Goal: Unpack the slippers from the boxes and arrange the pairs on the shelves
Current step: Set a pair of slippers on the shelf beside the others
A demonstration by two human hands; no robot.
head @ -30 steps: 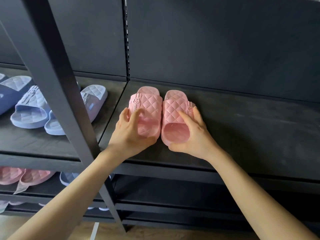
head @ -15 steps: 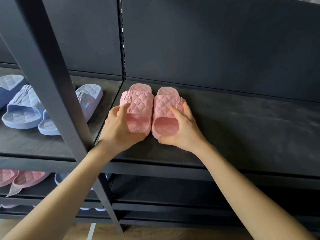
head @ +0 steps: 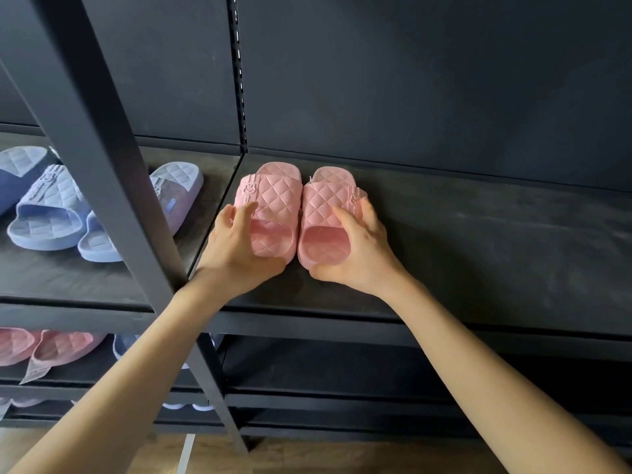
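Note:
Two pink quilted slippers stand side by side, toes to the back wall, at the left end of a black shelf board (head: 478, 241). My left hand (head: 236, 254) grips the heel end of the left pink slipper (head: 270, 200), thumb under the heel and fingers on its strap. My right hand (head: 359, 254) grips the right pink slipper (head: 325, 206) the same way, fingers curled over the strap's outer edge. The slippers touch along their inner sides and rest on the board.
A black diagonal upright (head: 102, 148) crosses in front on the left. Behind it lie light blue slippers (head: 48, 213) and a dark blue one (head: 13, 186). Lower shelves hold pink slippers (head: 61, 347) and more blue ones (head: 126, 347). Wooden floor (head: 307, 456) shows below.
The pair and both hands sit slightly further back and left on the shelf than a second ago; the view has shifted. The hands keep the same hold.

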